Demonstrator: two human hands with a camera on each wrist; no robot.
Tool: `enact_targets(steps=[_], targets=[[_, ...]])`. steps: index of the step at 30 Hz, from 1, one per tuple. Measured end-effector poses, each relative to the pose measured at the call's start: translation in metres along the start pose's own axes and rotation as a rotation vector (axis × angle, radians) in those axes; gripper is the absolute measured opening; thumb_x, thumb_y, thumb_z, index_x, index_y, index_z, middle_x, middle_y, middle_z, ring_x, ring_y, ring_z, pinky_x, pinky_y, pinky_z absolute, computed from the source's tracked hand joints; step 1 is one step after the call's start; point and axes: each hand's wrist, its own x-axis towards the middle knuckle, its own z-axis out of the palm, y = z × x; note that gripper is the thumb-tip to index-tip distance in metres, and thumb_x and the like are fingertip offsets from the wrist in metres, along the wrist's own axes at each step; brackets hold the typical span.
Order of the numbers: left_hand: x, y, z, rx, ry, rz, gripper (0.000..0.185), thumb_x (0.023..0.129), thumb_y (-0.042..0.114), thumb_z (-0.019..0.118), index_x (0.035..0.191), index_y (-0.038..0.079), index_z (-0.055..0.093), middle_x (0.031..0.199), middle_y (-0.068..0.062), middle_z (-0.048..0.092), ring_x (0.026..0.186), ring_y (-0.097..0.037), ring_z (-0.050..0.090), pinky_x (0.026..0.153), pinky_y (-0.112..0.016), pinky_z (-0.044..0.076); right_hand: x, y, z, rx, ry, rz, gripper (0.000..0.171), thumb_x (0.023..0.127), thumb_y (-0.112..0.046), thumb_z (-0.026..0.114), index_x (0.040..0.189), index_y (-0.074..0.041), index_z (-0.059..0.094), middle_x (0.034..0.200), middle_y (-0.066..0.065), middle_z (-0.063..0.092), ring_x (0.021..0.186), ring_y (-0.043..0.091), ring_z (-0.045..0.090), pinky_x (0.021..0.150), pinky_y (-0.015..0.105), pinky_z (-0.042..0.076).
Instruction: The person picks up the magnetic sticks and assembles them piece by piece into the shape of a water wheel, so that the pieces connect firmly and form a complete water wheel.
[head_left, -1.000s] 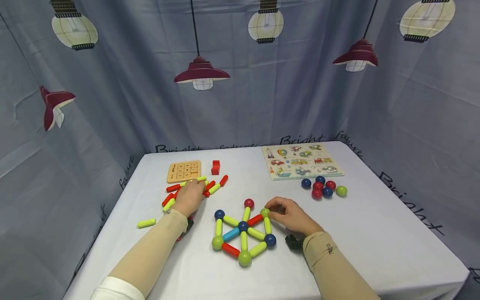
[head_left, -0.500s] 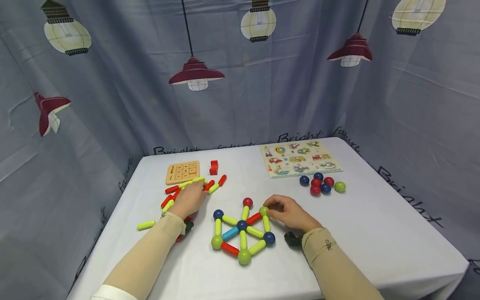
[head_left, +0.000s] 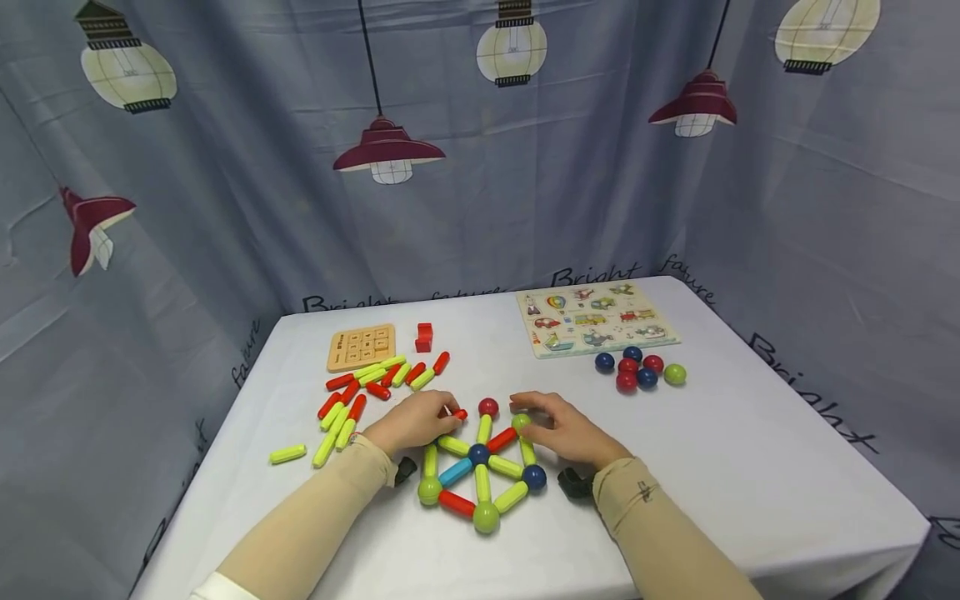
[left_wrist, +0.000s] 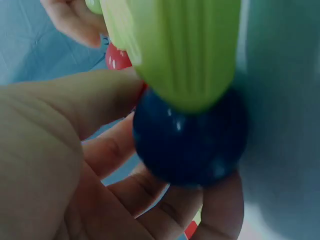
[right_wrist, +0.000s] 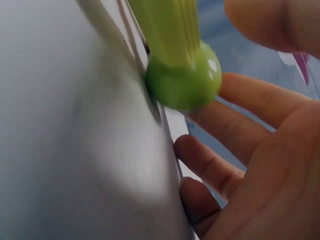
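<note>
A wheel-like frame of coloured rods and balls lies on the table, with a dark blue ball at its centre. My left hand pinches a short red rod between thumb and fingers, above the frame's far left corner. In the left wrist view the dark blue corner ball sits right by the fingers, mostly hidden by the hand in the head view. My right hand rests at the light green ball. Its fingers touch the ball from behind, while the thumb stands off it. A red ball lies between both hands.
Several loose red and light green rods are scattered at left. Behind them lie a wooden number board and a red block. Loose balls cluster at right, before a picture puzzle board.
My left hand has left the rod pile and come right and nearer to the frame, carrying a red rod. The right hand stays at the green ball, its thumb and fingers now wider apart.
</note>
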Motion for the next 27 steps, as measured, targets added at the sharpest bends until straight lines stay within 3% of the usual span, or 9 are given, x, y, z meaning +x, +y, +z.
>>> enact_targets(steps=[7,12,15,20,25,27], targets=[[0.001,0.006,0.005,0.005,0.004,0.083,0.024,0.100,0.021,0.069,0.119,0.006,0.074,0.103,-0.003,0.072,0.085,-0.016,0.059,0.087,-0.037,0.056,0.003,-0.006,0.009,0.019,-0.060,-0.031,0.064,0.097,-0.028,0.067,0.157,-0.029,0.043,0.150,-0.011,0.056,0.149,0.028,0.035,0.115,0.068,0.031],[0.002,0.006,0.009,0.020,0.022,0.088,0.031,0.099,0.023,0.071,0.124,0.005,0.072,0.104,-0.003,0.072,0.084,-0.014,0.059,0.083,-0.033,0.055,0.004,-0.011,0.010,0.032,-0.100,-0.052,0.066,0.097,-0.021,0.064,0.158,-0.030,0.041,0.157,-0.010,0.048,0.150,0.030,0.034,0.115,0.072,0.026],[-0.001,0.005,0.010,0.031,0.039,0.050,0.037,0.099,0.025,0.071,0.130,0.005,0.068,0.098,-0.001,0.069,0.079,-0.013,0.059,0.076,-0.030,0.054,0.005,-0.010,0.010,-0.008,-0.031,-0.023,0.058,0.097,-0.024,0.067,0.152,-0.030,0.049,0.153,-0.007,0.050,0.145,0.028,0.041,0.115,0.067,0.032],[-0.013,0.005,0.010,0.047,0.098,-0.079,0.049,0.097,0.026,0.072,0.140,0.006,0.058,0.083,0.000,0.063,0.069,-0.015,0.057,0.063,-0.028,0.050,0.004,-0.003,-0.001,-0.100,0.106,0.000,0.043,0.095,-0.031,0.073,0.136,-0.028,0.061,0.137,-0.005,0.054,0.125,0.022,0.053,0.105,0.053,0.048],[-0.025,0.000,0.008,0.020,0.105,-0.149,0.059,0.094,0.029,0.074,0.143,0.004,0.053,0.079,-0.006,0.063,0.066,-0.018,0.058,0.062,-0.033,0.053,-0.002,-0.002,-0.010,-0.076,0.064,-0.006,0.030,0.091,-0.028,0.078,0.118,-0.022,0.066,0.109,-0.001,0.061,0.099,0.021,0.056,0.083,0.037,0.049],[-0.027,-0.005,0.004,0.025,0.127,-0.170,0.057,0.097,0.035,0.071,0.143,0.005,0.054,0.092,-0.008,0.068,0.078,-0.021,0.064,0.073,-0.038,0.058,-0.003,-0.002,-0.011,-0.053,0.034,-0.014,0.025,0.090,-0.025,0.079,0.111,-0.020,0.066,0.100,0.001,0.062,0.091,0.022,0.056,0.078,0.034,0.048]])
